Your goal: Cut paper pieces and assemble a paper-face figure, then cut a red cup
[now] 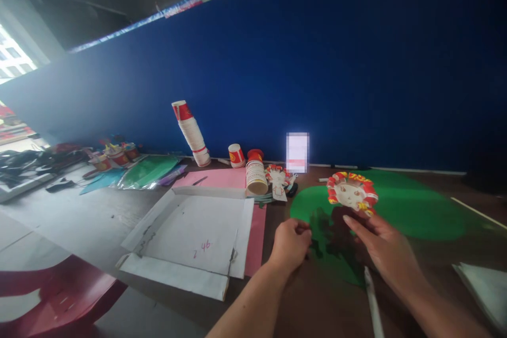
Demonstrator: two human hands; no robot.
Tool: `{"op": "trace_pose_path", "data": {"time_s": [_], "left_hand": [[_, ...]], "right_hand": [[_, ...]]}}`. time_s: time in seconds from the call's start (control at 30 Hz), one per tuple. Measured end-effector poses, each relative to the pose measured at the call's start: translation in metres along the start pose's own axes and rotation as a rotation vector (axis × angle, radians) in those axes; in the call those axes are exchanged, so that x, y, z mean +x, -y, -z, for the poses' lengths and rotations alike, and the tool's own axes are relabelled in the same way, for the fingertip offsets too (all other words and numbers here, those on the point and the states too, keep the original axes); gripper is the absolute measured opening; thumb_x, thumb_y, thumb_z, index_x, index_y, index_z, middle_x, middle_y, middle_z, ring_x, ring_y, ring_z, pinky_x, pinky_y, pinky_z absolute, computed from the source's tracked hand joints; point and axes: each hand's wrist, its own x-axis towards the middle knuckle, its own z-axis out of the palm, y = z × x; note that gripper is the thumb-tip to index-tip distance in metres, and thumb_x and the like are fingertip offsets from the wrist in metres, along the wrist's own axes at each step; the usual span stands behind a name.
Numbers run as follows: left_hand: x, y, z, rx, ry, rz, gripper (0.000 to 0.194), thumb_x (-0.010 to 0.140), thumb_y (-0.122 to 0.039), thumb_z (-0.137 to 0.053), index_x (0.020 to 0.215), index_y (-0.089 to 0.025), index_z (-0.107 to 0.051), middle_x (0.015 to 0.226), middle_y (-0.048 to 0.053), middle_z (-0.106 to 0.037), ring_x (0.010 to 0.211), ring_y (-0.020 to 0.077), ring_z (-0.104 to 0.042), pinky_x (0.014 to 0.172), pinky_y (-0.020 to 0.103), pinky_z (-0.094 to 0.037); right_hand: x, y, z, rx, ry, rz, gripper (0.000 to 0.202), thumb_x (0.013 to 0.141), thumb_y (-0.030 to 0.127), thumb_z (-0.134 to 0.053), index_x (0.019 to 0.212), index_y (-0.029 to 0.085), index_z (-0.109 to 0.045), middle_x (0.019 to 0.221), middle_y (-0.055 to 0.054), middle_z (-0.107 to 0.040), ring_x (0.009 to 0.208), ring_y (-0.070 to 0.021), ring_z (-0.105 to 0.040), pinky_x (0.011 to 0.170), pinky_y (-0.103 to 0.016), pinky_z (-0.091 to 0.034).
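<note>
A paper-cup face [350,193] with red and yellow curled strips around its rim is held up by its lower edge in my right hand [382,240], thumb and fingers closed on it. Below it lies a green paper sheet [415,206] with rounded ends, crossed by dark shadows. My left hand [291,245] rests at the sheet's left edge, its fingers curled together. What they grip, if anything, is hidden. A white pen-like stick [373,301] lies under my right wrist.
A shallow white box [198,227] sits on pink paper [255,243] to the left. Behind it stand a leaning cup stack [192,134], a single red cup [236,156] and a lying cup stack [256,177]. A paper figure [278,185] lies nearby. A blue partition [356,63] closes the back.
</note>
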Motion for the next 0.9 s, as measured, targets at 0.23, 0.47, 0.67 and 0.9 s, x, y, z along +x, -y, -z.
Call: {"op": "trace_pose_path", "data": {"time_s": [0.23,0.47,0.67,0.9], "left_hand": [[-0.002,0.002,0.0,0.054,-0.004,0.003,0.021,0.076,-0.021,-0.059,0.096,-0.015,-0.066,0.079,0.004,-0.067,0.06,0.0153,-0.061,0.048,0.023,-0.045],[-0.006,0.001,0.004,0.238,-0.097,-0.093,0.022,0.078,-0.02,-0.058,0.097,-0.017,-0.068,0.083,0.005,-0.07,0.068,0.0165,-0.063,0.06,0.025,-0.047],[-0.01,-0.002,0.004,0.349,-0.093,-0.163,0.024,0.078,-0.016,-0.057,0.098,-0.019,-0.069,0.082,0.004,-0.071,0.076,0.0174,-0.064,0.07,0.026,-0.045],[-0.015,-0.004,0.004,0.406,-0.076,-0.187,0.027,0.08,-0.018,-0.054,0.103,-0.018,-0.069,0.089,0.007,-0.071,0.078,0.0193,-0.064,0.07,0.028,-0.044]], "right_hand": [[0.002,-0.009,0.0,-0.02,0.021,0.0,0.04,0.07,0.054,-0.068,0.096,0.023,-0.072,0.078,-0.001,-0.076,0.061,-0.0211,-0.066,0.055,-0.031,-0.053],[0.011,-0.014,0.002,-0.023,0.02,-0.022,0.04,0.07,0.053,-0.066,0.096,0.023,-0.068,0.083,-0.003,-0.076,0.063,-0.0218,-0.067,0.055,-0.032,-0.053],[0.017,-0.025,0.004,-0.082,0.052,0.023,0.037,0.073,0.053,-0.063,0.095,0.023,-0.066,0.081,-0.004,-0.076,0.065,-0.0229,-0.068,0.054,-0.032,-0.05],[0.014,-0.027,0.002,-0.173,0.027,0.143,0.038,0.077,0.053,-0.061,0.1,0.023,-0.067,0.091,-0.006,-0.078,0.079,-0.0274,-0.071,0.068,-0.036,-0.052]]}}
